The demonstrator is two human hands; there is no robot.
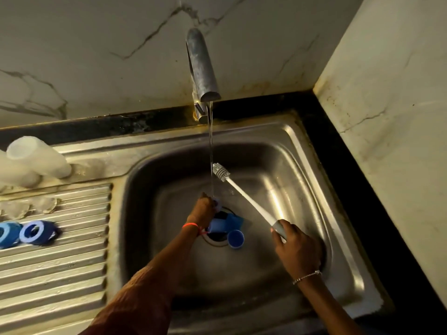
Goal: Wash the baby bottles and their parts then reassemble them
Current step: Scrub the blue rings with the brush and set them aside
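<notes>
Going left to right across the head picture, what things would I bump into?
Light blue bottle ring → dark blue bottle ring → left hand → round blue cap → right hand gripping the bottle brush.

The person is wearing a thin red thread band (pixel 191 225) around the wrist of the left hand (pixel 202 210). It is sitting snug, and a short loose end is hanging from it on the side facing the other arm. The right hand (pixel 298 247) is wearing a slim silver chain bracelet (pixel 307 276) at its wrist, with small links catching the light and a slightly thicker piece showing at its outer end. The left forearm (pixel 150 281) and the right forearm (pixel 324 303) are showing bare from the wrists to the lower edge of the view.
</notes>
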